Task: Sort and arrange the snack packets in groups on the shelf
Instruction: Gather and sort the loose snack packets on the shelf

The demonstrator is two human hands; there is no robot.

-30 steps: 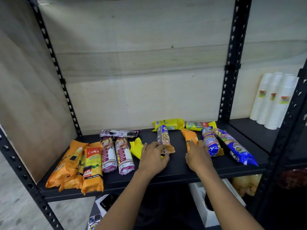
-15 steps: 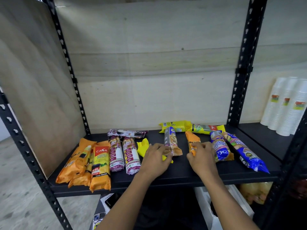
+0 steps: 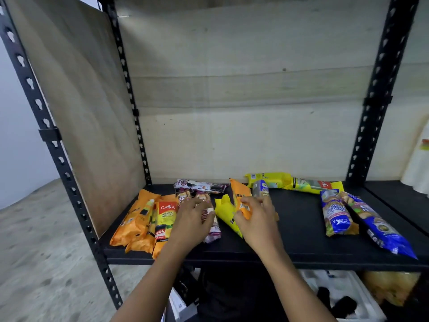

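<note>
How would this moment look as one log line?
right hand: holds orange packet | left hand: on purple packets | shelf: sorting unfinished

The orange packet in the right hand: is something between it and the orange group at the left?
Yes. The left hand, the maroon packets and a yellow packet lie between the orange packet and the orange group.

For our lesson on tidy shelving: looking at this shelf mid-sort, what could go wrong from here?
1. The right hand holds an orange packet over a yellow packet; setting it down there would mix groups.
2. The long blue packet ends at the shelf's front edge and might be knocked off.
3. The left hand covers the purple packets and may shift them.
</note>
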